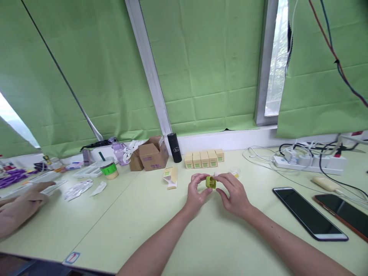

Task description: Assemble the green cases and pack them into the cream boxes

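A small yellow-green hollow square case (211, 182) is raised above the table, its open side facing me. My left hand (197, 193) is closed on the left side of the case, fingers above and thumb below. My right hand (234, 193) curls around the right side, its fingertips at the upper right edge. A small white bit shows by the right fingertips, too small to name. Just behind the right hand lies a clear round dish (235, 172) with something yellow in it. An opened cream carton (171, 177) stands left of my hands.
Several small cream boxes (204, 158) stand in a row behind my hands. Farther left are a black bottle (174, 147), a cardboard box (154, 154) and a drink cup (109, 168). Phones (309, 212) and a power strip (310, 163) lie right. Another person's hand (24, 207) is far left.
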Tool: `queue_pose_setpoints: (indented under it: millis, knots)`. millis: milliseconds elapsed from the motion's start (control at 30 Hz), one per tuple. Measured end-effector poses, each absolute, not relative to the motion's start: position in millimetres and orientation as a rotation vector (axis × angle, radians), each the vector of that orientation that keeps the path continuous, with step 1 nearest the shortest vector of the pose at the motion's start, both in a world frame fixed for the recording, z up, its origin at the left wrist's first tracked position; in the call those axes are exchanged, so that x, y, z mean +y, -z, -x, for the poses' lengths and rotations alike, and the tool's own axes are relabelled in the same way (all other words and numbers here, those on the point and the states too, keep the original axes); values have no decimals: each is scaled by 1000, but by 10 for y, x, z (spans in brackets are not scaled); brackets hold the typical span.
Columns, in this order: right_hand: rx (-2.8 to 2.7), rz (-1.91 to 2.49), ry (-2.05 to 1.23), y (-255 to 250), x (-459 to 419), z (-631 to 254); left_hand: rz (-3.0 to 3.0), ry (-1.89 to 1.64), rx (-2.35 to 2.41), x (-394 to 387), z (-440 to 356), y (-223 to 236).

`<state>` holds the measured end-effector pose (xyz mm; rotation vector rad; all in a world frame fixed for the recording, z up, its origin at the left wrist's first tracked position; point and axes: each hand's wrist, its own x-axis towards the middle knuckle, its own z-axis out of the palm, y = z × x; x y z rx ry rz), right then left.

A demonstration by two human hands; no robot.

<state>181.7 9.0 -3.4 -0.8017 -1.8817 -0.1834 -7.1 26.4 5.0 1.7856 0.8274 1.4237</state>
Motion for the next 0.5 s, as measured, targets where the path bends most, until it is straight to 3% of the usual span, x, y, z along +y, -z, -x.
queue_pose_setpoints:
  millis: [500]
  knots:
    - [-1849, 854, 75, 155, 151, -1793, -1835, -1443, 884, 209, 51, -35]
